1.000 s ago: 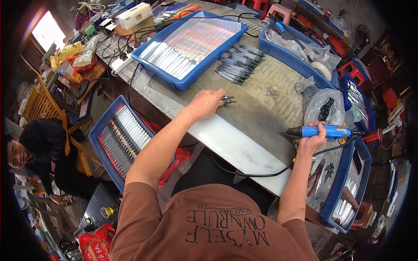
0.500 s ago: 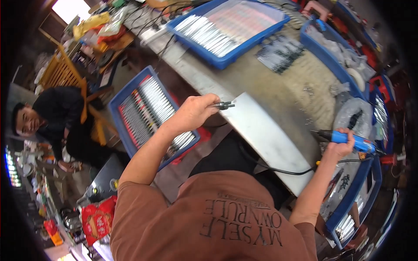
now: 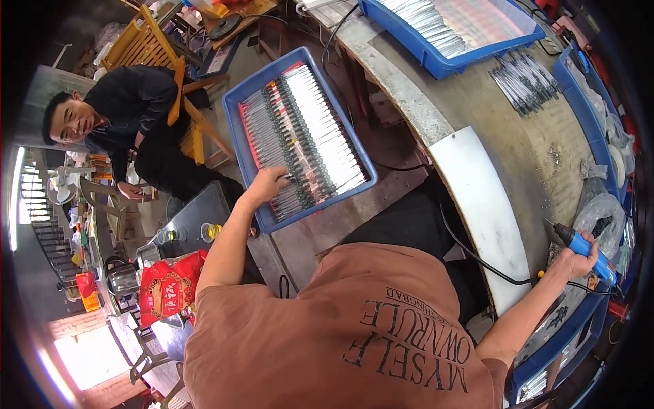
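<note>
My right hand (image 3: 582, 255) is wrapped round a blue electric screwdriver (image 3: 597, 266) with a black nose, held over the right side of the workbench. The tool's tip points toward the far left, and a black cord trails from its rear. At my left, my left hand (image 3: 267, 185) reaches over a blue tray (image 3: 368, 178), its fingers pinched together at the rows inside. What they grip, if anything, is hidden. Slim metal rods (image 3: 317, 116) with dark collars fill the tray in neat rows, with a red lining at the edge.
On the bench, a white board (image 3: 480, 204) lies along the near edge. Beyond it are a blue bin (image 3: 446, 67) of silvery rods and a pile of dark-ended rods (image 3: 524, 82). Small screws (image 3: 555, 158) lie scattered. A seated person (image 3: 136, 116) is at the left, near a red bag (image 3: 170, 290).
My left hand has moved from the white board's corner, where it held a dark-ended metal piece, down into the left tray. My right hand still holds the screwdriver. The view has swung left.
</note>
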Motion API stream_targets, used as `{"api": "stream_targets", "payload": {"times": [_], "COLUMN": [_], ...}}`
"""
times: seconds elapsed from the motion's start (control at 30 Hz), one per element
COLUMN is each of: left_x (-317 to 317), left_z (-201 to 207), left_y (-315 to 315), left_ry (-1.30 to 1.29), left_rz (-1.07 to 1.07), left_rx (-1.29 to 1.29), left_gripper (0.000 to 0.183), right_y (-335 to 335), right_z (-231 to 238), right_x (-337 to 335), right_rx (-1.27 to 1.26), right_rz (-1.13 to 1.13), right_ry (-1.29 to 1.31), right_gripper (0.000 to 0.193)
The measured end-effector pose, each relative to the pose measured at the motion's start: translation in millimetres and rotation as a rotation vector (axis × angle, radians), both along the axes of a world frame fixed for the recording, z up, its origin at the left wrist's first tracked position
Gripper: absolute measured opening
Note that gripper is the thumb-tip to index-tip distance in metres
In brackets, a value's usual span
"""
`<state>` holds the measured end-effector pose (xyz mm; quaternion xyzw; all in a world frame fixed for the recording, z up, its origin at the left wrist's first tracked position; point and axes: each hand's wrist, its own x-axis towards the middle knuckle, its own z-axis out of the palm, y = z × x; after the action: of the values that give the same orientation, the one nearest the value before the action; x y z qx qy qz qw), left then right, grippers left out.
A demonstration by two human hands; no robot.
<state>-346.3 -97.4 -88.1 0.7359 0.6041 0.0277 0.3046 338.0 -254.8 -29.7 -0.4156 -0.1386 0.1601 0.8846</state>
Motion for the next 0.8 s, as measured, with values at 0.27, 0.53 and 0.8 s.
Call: {"api": "stream_targets", "payload": {"times": [0.27, 0.53, 0.8], "left_x": [-12.8, 1.3, -4.0], "left_z": [-30.8, -21.8, -27.3], "left_y": [-3.7, -3.6, -7.2], "left_ry": [0.018, 0.251, 0.134], "left_rz": [-0.062, -0.131, -0.112], "left_rx": [-0.052, 0.001, 0.026], "left_gripper": [0.023, 0.014, 0.015], "right_y": [1.3, 1.3, 3.0], "right_z": [2.4, 2.8, 3.2], "right_x": [-3.3, -0.3, -3.1], "right_rx": [-0.021, -0.014, -0.019], "right_rz": [-0.037, -0.005, -0.024], "right_ry": [0.008, -0.007, -0.004], "right_gripper": [0.014, 0.014, 0.014]}}
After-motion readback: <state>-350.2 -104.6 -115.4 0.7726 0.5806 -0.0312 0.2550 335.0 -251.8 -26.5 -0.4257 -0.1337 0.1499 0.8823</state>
